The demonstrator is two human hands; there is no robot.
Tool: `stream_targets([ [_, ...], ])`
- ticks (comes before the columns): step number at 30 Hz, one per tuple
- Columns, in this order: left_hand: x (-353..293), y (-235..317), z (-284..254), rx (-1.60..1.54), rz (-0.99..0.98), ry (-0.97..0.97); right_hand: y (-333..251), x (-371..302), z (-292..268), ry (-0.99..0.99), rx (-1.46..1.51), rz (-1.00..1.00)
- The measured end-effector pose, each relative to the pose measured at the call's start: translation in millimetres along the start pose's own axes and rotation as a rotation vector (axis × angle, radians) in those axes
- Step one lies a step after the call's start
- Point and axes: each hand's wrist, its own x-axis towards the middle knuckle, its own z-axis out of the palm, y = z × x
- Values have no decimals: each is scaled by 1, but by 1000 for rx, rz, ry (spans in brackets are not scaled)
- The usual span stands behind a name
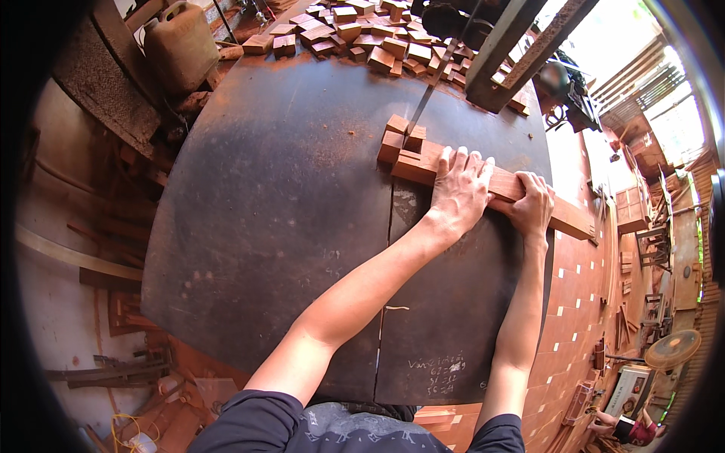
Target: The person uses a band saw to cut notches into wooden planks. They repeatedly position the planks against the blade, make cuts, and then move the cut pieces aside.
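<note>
A reddish-brown wooden beam (572,215) lies slantwise across the dark saw table (264,196), its left end at the bandsaw blade (429,94). Small square pieces (390,148) and a notch show at that end, right by the blade. My left hand (462,187) lies over the beam a little right of the notch, fingers curled over its far edge. Farther along, my right hand (531,204) is wrapped round the same beam, its thumb close to my left hand. The underside of the beam is hidden.
Cut wooden blocks (362,34) are heaped at the table's far edge. The saw's metal guide frame (502,68) stands over the far right. A plastic jug (180,45) is at the far left. On the right, beyond a tiled floor (574,302), are a fan (674,349) and another person (634,430).
</note>
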Motion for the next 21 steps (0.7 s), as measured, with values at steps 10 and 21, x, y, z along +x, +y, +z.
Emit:
stream_targets([
  [10, 2, -3, 0, -28, 12, 20, 0, 2, 1, -9, 8, 10],
  [21, -3, -2, 3, -62, 12, 9, 0, -4, 0, -36, 2, 26],
])
